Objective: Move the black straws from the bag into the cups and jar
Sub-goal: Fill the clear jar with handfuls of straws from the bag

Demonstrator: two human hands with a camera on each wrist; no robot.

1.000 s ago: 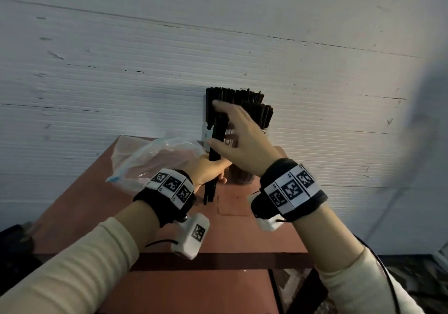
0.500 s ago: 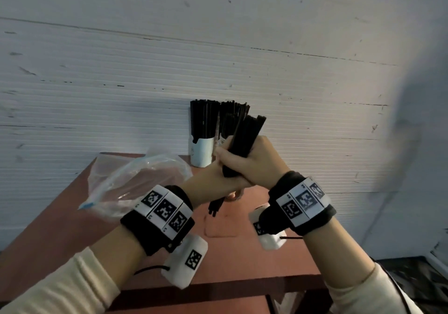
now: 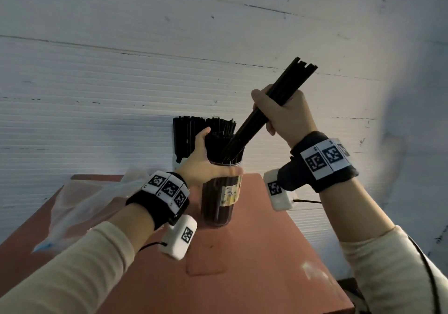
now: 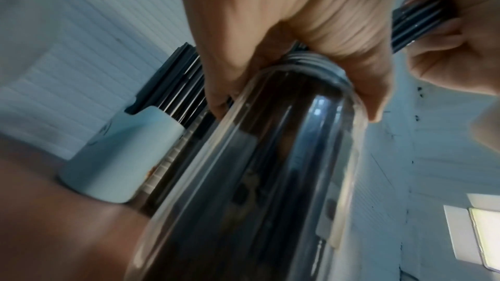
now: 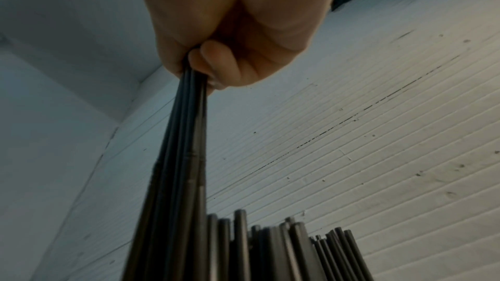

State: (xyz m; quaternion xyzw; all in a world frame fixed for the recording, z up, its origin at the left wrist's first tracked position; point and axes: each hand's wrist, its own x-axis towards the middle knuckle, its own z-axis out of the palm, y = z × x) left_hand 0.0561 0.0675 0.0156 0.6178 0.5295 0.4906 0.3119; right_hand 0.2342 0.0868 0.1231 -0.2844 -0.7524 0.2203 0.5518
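Gripping a bundle of black straws [image 3: 274,110] in our right hand [image 3: 284,117], fingers curled tight round its middle, we hold it tilted — lower ends inside the mouth of the clear jar [image 3: 221,192], upper ends pointing up and to the right. Our left hand [image 3: 201,166] clasps the jar just below its rim, thumb on one side, fingers wrapped round the other. The jar stands on the reddish table [image 3: 242,265] and is already packed with straws. Behind it, a pale cup [image 4: 119,157] — also full of straws — stands against the white wall [image 3: 97,71]. The clear plastic bag [image 3: 80,204] lies on the table, left of our left wrist.
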